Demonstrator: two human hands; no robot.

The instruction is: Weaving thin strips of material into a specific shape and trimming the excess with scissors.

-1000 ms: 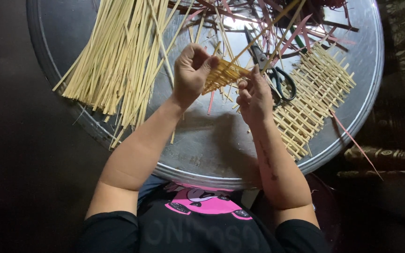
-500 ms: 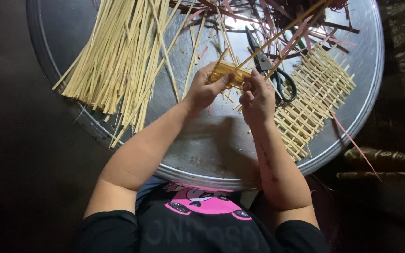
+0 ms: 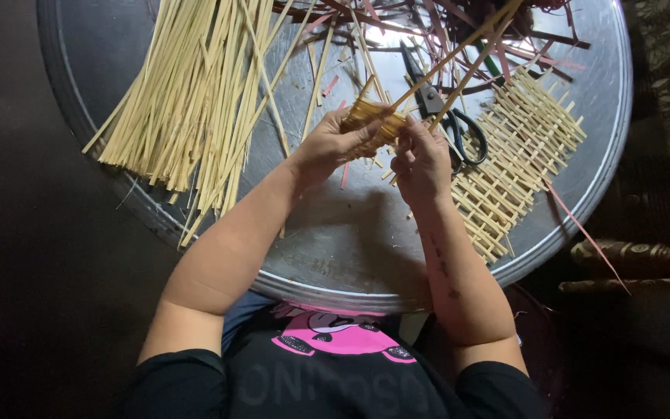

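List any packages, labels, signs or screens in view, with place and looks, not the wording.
No packages, labels, signs or screens.
Only print: shirt graphic, bottom centre on the person's black top, a pink and black cartoon shape over faint dark lettering.

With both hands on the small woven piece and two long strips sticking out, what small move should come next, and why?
Probably draw the two long strips snug with the right hand while the left hand steadies the small woven piece. Both hands pinch the piece above the round metal tray, and the strips run out loose, up and to the right.
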